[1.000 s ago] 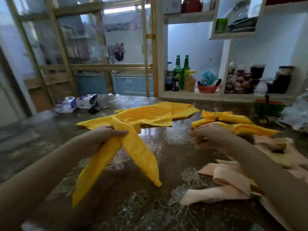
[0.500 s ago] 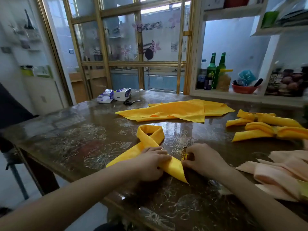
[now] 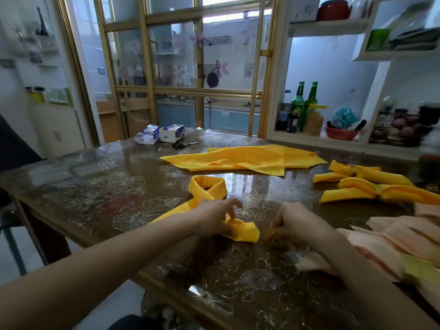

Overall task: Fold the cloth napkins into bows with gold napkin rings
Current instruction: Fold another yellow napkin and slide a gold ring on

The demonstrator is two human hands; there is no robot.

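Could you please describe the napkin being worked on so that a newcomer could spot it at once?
On the floral table, look near the front edge, where the left hand pinches a yellow napkin. Unlike the flat yellow cloth behind it and the finished bows to the right, it is a narrow band crossed into a loop.

Inspection count.
- Yellow cloth napkin folded into a crossed loop [image 3: 209,186]: one.
- Finished yellow cloth bows [image 3: 381,177]: two.
- Flat yellow cloth sheets [image 3: 250,158]: overlapping, number cannot be told.
- Peach cloth napkins [image 3: 392,236]: heaped, number unclear.
- Gold napkin ring [image 3: 272,231]: one seen, mostly hidden.
- White-and-blue tissue packs [image 3: 159,134]: two.
- Black-handled scissors [image 3: 182,145]: one pair.
- Green glass bottles [image 3: 297,108]: two.
- Red plastic bowl [image 3: 340,135]: one.
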